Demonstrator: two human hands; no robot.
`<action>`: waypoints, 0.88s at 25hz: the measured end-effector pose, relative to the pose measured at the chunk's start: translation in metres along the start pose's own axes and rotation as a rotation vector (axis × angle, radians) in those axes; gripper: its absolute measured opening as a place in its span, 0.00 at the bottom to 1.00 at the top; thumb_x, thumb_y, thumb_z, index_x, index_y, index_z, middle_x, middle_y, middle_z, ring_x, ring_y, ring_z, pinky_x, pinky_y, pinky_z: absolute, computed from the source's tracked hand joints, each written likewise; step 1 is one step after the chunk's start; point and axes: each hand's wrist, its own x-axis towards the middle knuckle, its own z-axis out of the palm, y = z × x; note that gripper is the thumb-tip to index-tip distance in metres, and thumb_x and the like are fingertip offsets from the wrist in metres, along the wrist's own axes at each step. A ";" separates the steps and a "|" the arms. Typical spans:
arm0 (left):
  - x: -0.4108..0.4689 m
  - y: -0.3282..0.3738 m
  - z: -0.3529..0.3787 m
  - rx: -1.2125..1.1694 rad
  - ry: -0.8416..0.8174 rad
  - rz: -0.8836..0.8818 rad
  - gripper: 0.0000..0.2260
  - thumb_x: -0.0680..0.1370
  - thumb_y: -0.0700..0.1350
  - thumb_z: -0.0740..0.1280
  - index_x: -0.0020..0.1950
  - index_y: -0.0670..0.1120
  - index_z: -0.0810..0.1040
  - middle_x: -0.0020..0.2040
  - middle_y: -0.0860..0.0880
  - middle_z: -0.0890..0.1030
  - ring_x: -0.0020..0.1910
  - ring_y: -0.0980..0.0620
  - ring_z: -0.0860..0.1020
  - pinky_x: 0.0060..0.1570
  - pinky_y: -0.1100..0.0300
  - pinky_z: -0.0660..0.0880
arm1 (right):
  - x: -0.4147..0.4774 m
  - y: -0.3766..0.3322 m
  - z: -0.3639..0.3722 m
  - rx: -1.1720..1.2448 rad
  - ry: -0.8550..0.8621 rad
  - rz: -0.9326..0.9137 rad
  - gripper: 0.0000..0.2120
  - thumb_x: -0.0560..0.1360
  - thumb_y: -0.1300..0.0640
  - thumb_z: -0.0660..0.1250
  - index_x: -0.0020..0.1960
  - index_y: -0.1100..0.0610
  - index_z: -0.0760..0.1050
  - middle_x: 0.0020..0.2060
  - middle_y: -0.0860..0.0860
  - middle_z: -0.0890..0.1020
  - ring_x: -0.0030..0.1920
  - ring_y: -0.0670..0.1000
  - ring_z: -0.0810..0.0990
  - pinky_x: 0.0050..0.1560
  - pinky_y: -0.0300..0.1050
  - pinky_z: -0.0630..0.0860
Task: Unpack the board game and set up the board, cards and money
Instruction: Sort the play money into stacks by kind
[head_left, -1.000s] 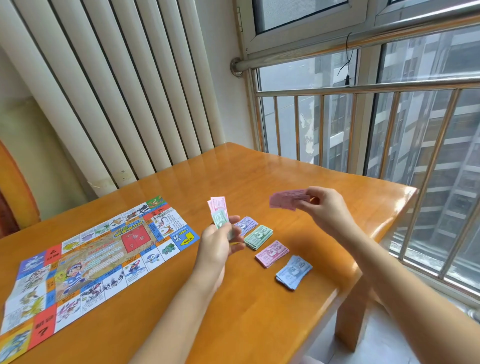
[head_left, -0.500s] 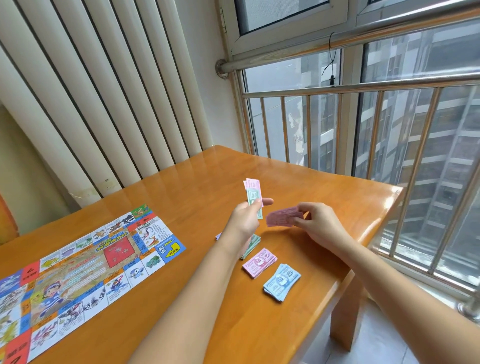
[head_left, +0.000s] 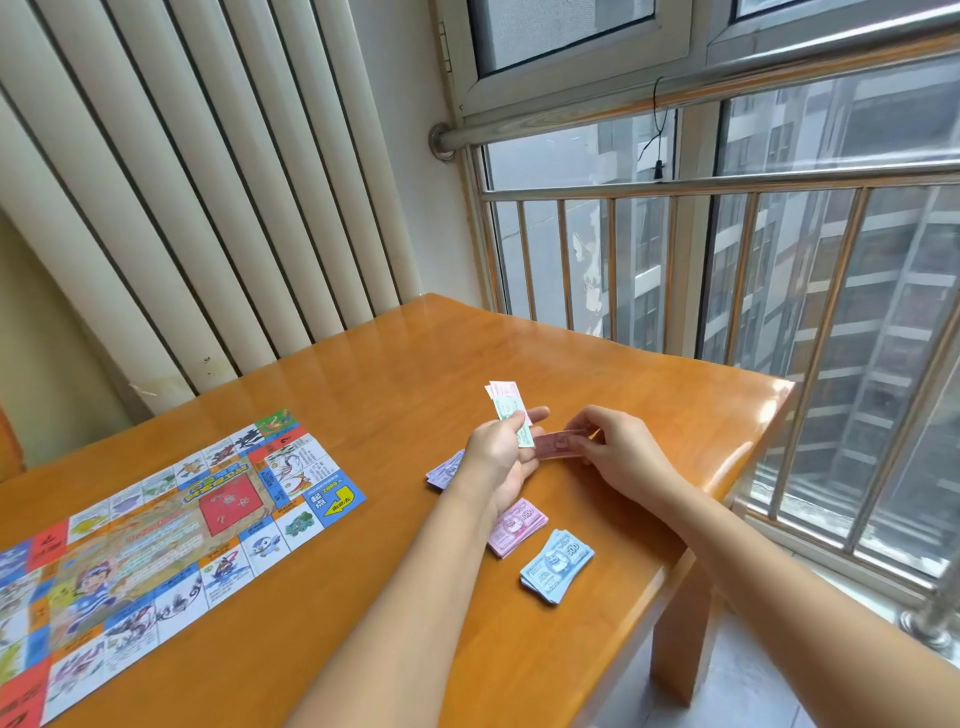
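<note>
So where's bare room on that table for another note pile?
Bare wood lies between the game board and the purple pile, and across the far table toward the ribbed white panel. Crowded: pink pile and blue pile.

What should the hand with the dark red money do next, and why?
Probably the right hand should lay its dark red bill on the table beside the piles. The purple pile, pink pile and blue pile are sorted by colour, and none in view looks dark red. The left hand holds more bills.
</note>
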 end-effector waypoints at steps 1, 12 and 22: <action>-0.003 0.002 -0.003 -0.008 -0.005 -0.010 0.17 0.84 0.43 0.50 0.49 0.42 0.78 0.57 0.38 0.74 0.43 0.50 0.75 0.58 0.54 0.68 | 0.000 -0.001 -0.002 0.029 -0.002 0.011 0.03 0.75 0.58 0.69 0.44 0.51 0.77 0.39 0.47 0.80 0.36 0.45 0.75 0.37 0.33 0.68; -0.088 0.022 -0.083 0.086 0.085 -0.184 0.17 0.83 0.41 0.51 0.47 0.37 0.79 0.52 0.33 0.78 0.52 0.35 0.77 0.50 0.46 0.74 | -0.001 -0.054 -0.003 0.258 -0.692 0.041 0.07 0.72 0.61 0.73 0.48 0.63 0.81 0.38 0.54 0.79 0.36 0.49 0.71 0.33 0.37 0.66; -0.092 -0.006 -0.076 0.027 0.046 -0.333 0.17 0.83 0.42 0.51 0.47 0.38 0.78 0.57 0.32 0.75 0.61 0.33 0.74 0.53 0.43 0.72 | -0.019 -0.061 0.021 -0.275 -0.518 -0.105 0.09 0.72 0.55 0.72 0.52 0.53 0.80 0.44 0.47 0.79 0.36 0.41 0.71 0.34 0.30 0.67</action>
